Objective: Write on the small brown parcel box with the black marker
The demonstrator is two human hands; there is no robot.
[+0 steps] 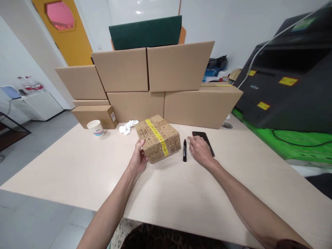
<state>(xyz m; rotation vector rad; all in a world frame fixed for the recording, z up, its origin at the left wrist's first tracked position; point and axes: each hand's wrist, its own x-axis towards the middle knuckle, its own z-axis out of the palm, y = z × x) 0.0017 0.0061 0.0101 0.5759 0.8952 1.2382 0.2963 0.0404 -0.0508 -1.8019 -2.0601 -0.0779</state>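
Note:
A small cardboard box [158,138] sealed with yellow tape sits on the pale table [77,166]. My left hand [138,157] grips its near left corner. My right hand [199,149] hovers flat with fingers apart, just right of a black marker [184,150] lying on the table. The hand partly covers a black phone [203,137] behind it. The marker lies between the box and my right hand.
Large cardboard boxes [166,83] are stacked along the table's far edge. A paper cup [95,127] and a crumpled white tissue [127,126] sit in front of them at left. A black printer [290,76] stands on a green mat [298,143] at right.

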